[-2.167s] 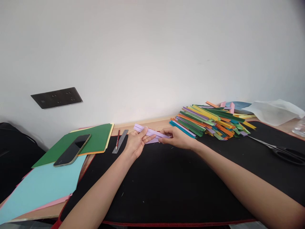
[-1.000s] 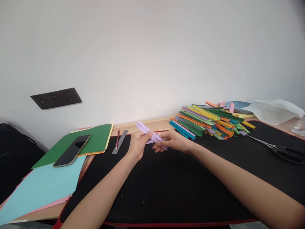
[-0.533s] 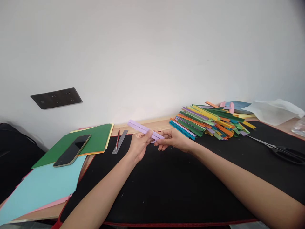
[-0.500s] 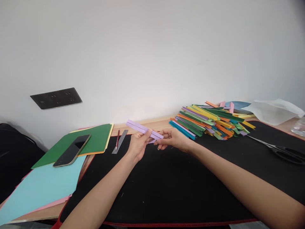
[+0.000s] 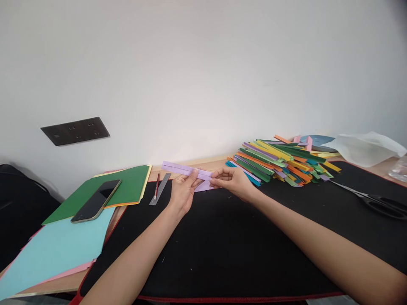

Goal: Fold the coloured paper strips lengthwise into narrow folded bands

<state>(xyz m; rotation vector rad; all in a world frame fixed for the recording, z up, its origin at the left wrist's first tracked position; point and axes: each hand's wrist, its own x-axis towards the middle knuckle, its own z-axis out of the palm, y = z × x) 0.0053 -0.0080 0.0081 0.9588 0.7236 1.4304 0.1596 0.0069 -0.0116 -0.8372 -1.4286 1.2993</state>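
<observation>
left hand [image 5: 182,192] pinches purple strip [image 5: 174,167] between ends | right hand [image 5: 234,182] grips right end

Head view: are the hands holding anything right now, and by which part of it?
Yes, a creased lilac paper strip: the left hand pinches it near its middle, the right hand at its right end.

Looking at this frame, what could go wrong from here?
The lilac strip is pinched by the left hand and right hand; uneven pressure might crease it crookedly. The loosely heaped paper strips lie close to the right hand, which could nudge them out of place.
</observation>
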